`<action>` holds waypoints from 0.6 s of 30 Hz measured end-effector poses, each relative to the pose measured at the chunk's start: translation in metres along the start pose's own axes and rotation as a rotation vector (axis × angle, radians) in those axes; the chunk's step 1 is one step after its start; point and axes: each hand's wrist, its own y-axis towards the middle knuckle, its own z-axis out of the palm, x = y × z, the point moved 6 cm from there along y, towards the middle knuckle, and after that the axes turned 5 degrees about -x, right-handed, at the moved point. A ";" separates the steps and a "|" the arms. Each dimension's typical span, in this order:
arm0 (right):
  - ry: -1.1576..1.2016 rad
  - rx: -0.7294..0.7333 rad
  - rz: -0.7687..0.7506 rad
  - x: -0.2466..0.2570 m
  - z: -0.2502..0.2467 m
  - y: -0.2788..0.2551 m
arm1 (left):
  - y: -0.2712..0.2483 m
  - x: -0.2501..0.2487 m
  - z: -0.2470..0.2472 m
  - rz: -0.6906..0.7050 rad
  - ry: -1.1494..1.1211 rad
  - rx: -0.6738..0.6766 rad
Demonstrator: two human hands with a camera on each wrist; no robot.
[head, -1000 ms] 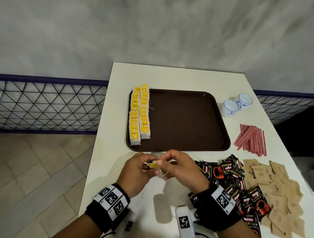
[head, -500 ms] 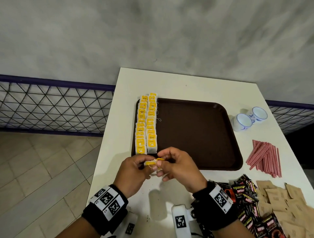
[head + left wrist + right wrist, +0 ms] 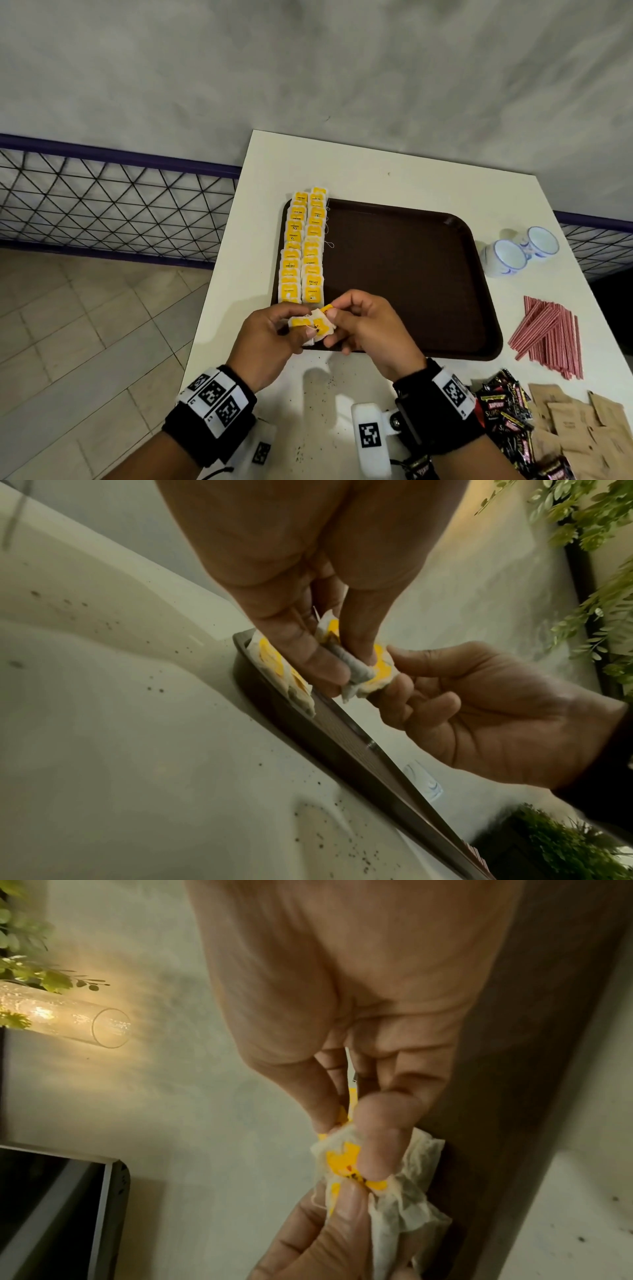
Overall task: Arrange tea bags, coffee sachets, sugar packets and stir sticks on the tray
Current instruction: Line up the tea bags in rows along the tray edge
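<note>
- While two rows of tea bags (image 3: 303, 246) fill its left edge, the brown tray (image 3: 404, 270) sits mid-frame.
- Left hand (image 3: 270, 339) and right hand (image 3: 370, 325) pinch a yellow-tagged tea bag (image 3: 317, 325) together at the tray's lower-left corner.

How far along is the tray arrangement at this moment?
Done: two rows of tea bags along the left edge of the tray. In hand: left hand and right hand both pinch further tea bags. Left: coffee sachets, sugar packets and stir sticks lie on the table.
</note>
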 end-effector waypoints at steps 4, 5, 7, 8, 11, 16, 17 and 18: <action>-0.015 -0.034 -0.012 -0.001 -0.003 0.003 | 0.000 0.002 -0.003 -0.016 0.003 0.004; -0.009 -0.034 -0.005 -0.001 -0.003 0.004 | 0.000 0.002 -0.003 -0.019 0.001 0.005; 0.011 -0.016 0.004 -0.001 -0.001 0.003 | -0.001 0.002 -0.003 -0.020 0.002 0.009; 0.026 0.001 0.011 0.000 0.000 0.003 | 0.000 0.001 -0.002 -0.019 0.007 0.012; 0.048 0.045 0.038 0.000 0.004 0.002 | -0.001 0.001 -0.003 -0.014 0.027 0.016; -0.026 0.093 0.012 -0.005 0.008 0.005 | -0.001 0.003 -0.005 -0.014 0.038 0.023; -0.034 0.096 0.007 -0.006 0.009 0.006 | -0.001 0.003 -0.005 -0.011 0.042 0.025; -0.040 0.092 -0.001 -0.006 0.009 0.006 | 0.000 0.003 -0.005 -0.009 0.047 0.027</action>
